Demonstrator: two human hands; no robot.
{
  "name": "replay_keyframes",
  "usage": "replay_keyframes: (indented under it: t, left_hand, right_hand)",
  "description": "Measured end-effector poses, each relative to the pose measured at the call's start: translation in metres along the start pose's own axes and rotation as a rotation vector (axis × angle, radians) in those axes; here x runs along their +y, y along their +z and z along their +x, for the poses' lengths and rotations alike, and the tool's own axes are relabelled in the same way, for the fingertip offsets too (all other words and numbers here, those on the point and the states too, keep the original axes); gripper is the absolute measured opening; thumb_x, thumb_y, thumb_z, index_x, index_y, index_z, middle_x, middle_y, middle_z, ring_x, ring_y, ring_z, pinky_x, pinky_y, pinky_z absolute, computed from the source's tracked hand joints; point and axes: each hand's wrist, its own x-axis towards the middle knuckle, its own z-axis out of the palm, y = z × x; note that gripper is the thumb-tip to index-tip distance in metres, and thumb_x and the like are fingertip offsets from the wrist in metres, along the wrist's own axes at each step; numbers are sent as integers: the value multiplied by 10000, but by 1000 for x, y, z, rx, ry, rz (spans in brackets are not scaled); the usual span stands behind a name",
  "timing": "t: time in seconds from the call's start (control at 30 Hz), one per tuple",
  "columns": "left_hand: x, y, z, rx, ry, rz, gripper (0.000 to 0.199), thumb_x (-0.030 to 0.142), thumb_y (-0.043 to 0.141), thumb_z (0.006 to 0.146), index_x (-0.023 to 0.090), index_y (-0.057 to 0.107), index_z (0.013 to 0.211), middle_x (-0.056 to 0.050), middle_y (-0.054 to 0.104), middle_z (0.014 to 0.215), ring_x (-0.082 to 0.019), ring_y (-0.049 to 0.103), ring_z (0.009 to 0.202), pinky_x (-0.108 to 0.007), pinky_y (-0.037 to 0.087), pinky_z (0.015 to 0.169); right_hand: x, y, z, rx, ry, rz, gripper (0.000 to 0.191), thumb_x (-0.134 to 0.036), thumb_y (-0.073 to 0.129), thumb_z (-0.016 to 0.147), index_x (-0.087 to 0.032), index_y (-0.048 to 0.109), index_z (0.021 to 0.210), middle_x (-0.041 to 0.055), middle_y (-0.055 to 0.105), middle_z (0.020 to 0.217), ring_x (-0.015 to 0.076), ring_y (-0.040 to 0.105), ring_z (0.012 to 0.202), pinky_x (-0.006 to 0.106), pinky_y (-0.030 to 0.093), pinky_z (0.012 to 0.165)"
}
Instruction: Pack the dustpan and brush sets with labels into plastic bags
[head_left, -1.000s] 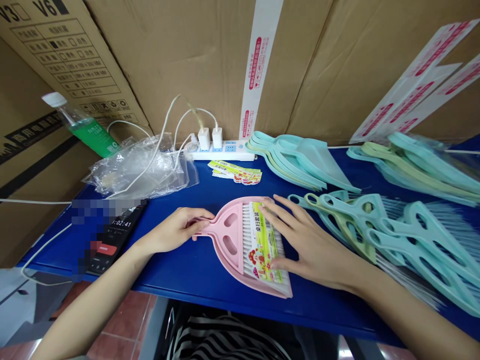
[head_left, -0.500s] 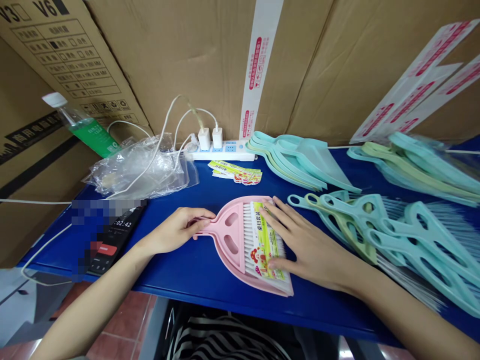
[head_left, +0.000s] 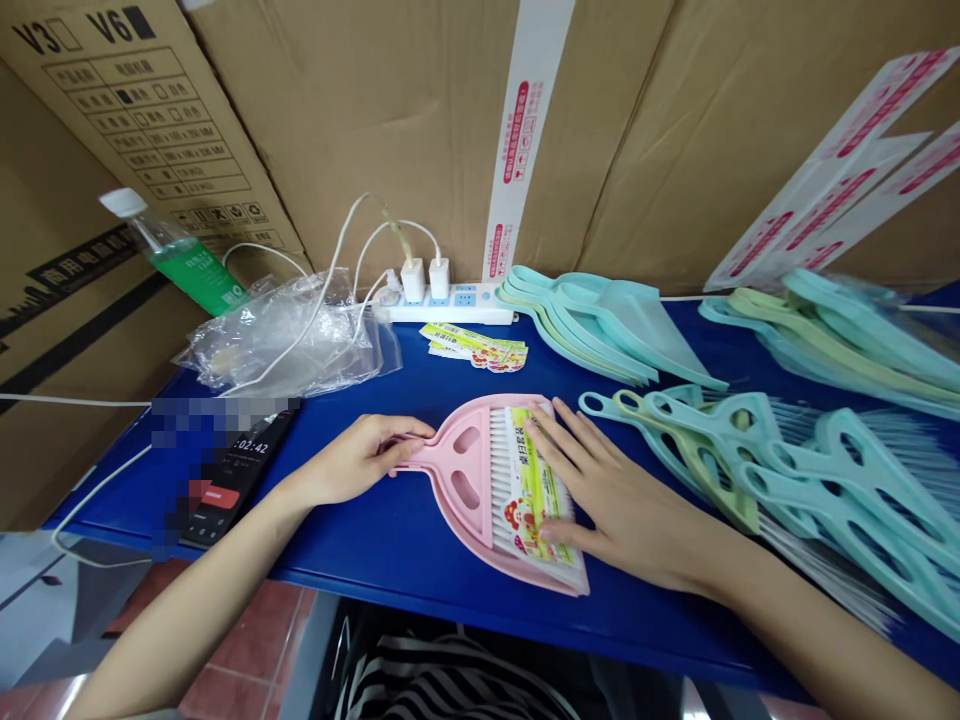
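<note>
On the blue tabletop (head_left: pixel 360 585) right in front of me, a pink dustpan (head_left: pixel 459 470) lies flat between my two hands, with a white-bristled brush (head_left: pixel 504 480) nested in its pan and a printed label card (head_left: pixel 531 490) lying on top. My left hand (head_left: pixel 358 460) curls around the narrow end of the handle in a light grip. My right hand (head_left: pixel 622 510) is spread open, resting flat across the card and bristles, not clenched. The handle points left, and the long axis runs left to right, the wide end angled toward the table's near edge. Farther left, a crumpled clear plastic bag (head_left: pixel 285 340) lies under a white cable (head_left: pixel 315 300). To my right sit piles of teal and pale green dustpans (head_left: pixel 607 325) and matching brushes (head_left: pixel 847 490).
</note>
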Motion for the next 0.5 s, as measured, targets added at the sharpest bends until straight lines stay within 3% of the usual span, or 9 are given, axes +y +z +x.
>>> replay_keyframes:
  t: [0.1,0.33,0.5]
  left_hand:
    - [0,-1,0,3,6,14,281,311,475,918,136,675,1009,-63,702,918,-151,590,767,-228,464,661]
    - [-5,-4,-2,7,15,40,277,307,466,927,153,684,1005,-66,716,962,-178,627,864,-255,492,741]
    - [-7,-6,-2,7,29,76,269,288,453,935,165,679,1013,-63,711,993,-178,631,896,-262,489,779]
  right_hand:
    - [-1,-1,0,-18,24,14,905,-666,388,901,-83,132,1544,174,122,1588,346,-46,1430,585,228,1130]
    - [1,0,-3,48,2,40,960,-608,516,871,-211,-29,1555,125,61,1610,344,8,1444,596,253,1119]
    - [6,1,-6,123,4,48,820,-489,421,956,-227,-81,1549,134,60,1610,317,42,1442,560,278,1122]
